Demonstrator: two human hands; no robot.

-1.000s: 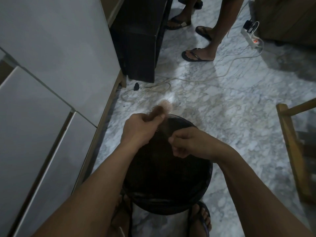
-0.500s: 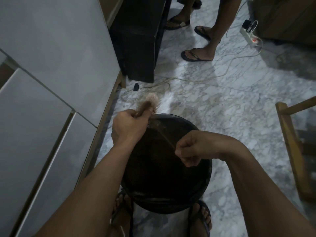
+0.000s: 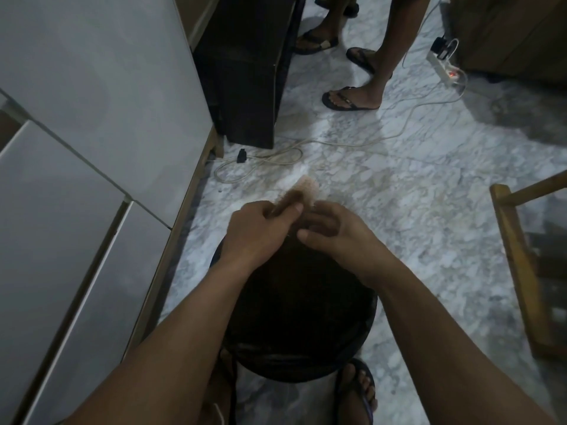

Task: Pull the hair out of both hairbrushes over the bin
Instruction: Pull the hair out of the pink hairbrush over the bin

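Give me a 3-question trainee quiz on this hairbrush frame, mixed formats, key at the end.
1. True or false: the left hand grips the hairbrush by its handle.
2. Multiple choice: what lies directly below both hands? A) a wooden chair B) the dark round bin C) a power strip
3. Short answer: where are the right hand fingers relative to the brush head?

Key
1. True.
2. B.
3. Reaching up to the head's right edge, at the bristles; whether they are pinching hair is too blurred to tell.
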